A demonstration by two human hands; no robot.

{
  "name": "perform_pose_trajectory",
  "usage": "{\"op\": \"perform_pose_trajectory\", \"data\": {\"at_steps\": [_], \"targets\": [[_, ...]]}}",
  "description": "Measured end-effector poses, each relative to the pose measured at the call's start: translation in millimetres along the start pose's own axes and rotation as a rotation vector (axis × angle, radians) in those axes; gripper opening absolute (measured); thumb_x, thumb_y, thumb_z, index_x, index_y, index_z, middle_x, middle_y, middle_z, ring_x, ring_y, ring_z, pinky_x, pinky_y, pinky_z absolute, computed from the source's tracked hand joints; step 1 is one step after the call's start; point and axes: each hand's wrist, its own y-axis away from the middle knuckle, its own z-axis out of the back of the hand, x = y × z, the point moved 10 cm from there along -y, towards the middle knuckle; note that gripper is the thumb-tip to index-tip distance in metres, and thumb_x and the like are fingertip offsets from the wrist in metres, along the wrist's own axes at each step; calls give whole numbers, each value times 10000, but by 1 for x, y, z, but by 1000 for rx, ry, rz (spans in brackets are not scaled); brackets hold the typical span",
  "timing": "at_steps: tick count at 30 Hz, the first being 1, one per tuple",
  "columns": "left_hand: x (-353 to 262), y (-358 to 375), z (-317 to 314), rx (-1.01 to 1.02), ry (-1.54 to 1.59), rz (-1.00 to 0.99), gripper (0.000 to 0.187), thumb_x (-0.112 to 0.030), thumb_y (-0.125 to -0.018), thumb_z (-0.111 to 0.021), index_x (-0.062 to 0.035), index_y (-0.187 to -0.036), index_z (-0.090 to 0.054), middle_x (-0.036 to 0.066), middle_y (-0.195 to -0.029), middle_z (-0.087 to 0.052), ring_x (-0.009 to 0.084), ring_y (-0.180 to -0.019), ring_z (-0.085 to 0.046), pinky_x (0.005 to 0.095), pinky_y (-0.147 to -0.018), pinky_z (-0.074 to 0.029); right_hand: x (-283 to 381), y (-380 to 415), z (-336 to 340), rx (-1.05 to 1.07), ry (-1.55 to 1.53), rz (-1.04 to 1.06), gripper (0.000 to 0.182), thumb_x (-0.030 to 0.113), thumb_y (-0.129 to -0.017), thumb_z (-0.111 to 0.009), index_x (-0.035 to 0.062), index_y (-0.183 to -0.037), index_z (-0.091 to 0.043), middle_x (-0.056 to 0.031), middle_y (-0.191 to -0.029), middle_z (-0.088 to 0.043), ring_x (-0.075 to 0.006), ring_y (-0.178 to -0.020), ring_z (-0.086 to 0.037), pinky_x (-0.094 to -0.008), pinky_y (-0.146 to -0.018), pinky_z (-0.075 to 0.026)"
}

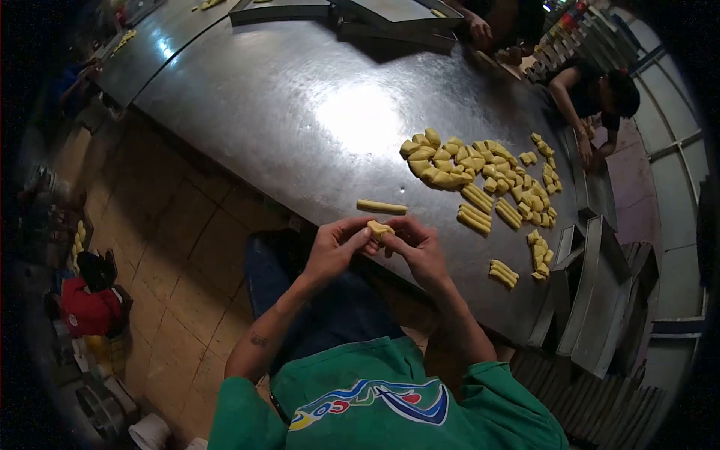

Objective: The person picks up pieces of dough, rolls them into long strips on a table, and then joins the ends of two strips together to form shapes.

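Note:
A small lump of yellow dough (379, 229) is pinched between both of my hands, just over the near edge of the metal table. My left hand (335, 244) grips it from the left with thumb and fingers. From the other side, my right hand (417, 250) closes on the same lump, its thumb pressed against it. One rolled dough stick (382, 206) lies on the table right beyond my fingers. To the right sit a pile of cut dough pieces (442, 162) and small rows of dough sticks (474, 208).
The steel table (277, 112) stretches ahead and to both sides. Metal trays (592, 300) are stacked at its right end, with more trays (397, 15) at the far edge. A co-worker (592, 97) bends over at the right. Bags and containers (90, 307) stand on the left.

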Motion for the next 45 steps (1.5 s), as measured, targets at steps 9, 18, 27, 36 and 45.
{"op": "perform_pose_trajectory", "data": {"at_steps": [9, 18, 27, 36, 45], "targets": [[-11, -4, 3, -21, -355, -37, 212, -162, -930, -652, 14, -1044, -682, 90, -899, -681, 144, -818, -664, 289, -725, -554, -3, 7, 8, -183, -108, 88, 215, 87, -910, -652, -8, -1102, -634, -99, -970, -690, -152, -917, -655, -289, -825, -528], [13, -13, -3, 154, -360, 80, 256, -179, -919, -658, 24, -1070, -696, 111, -916, -718, 152, -800, -675, 296, -740, -557, -10, -1, 24, -153, 379, -47, 229, 127, -901, -667, -48, -1046, -647, -107, -801, -691, -149, -723, -671, -283, -645, -546], [23, -37, 31, 44, -919, 246, 320, -302, -854, -720, 1, -957, -745, 120, -798, -725, 157, -697, -670, 328, -638, -535, -46, -21, 16, 0, 509, -105, 276, 229, -916, -671, -45, -904, -697, -73, -756, -677, -98, -655, -617, -245, -576, -485], [36, -36, 19, 216, -668, 158, 376, -369, -838, -738, -14, -965, -743, 86, -724, -701, 133, -641, -634, 310, -606, -521, -45, -16, 24, -17, 444, -242, 262, 233, -895, -696, -28, -872, -695, -50, -762, -683, -99, -675, -605, -264, -618, -485], [15, -34, 35, -37, -1312, -20, 288, -385, -728, -781, -102, -760, -739, 122, -792, -672, 278, -822, -655, 418, -756, -481, -46, -21, 32, -90, 993, -256, 309, 263, -818, -765, -32, -781, -680, -44, -700, -673, -131, -614, -608, -291, -550, -473]]}}
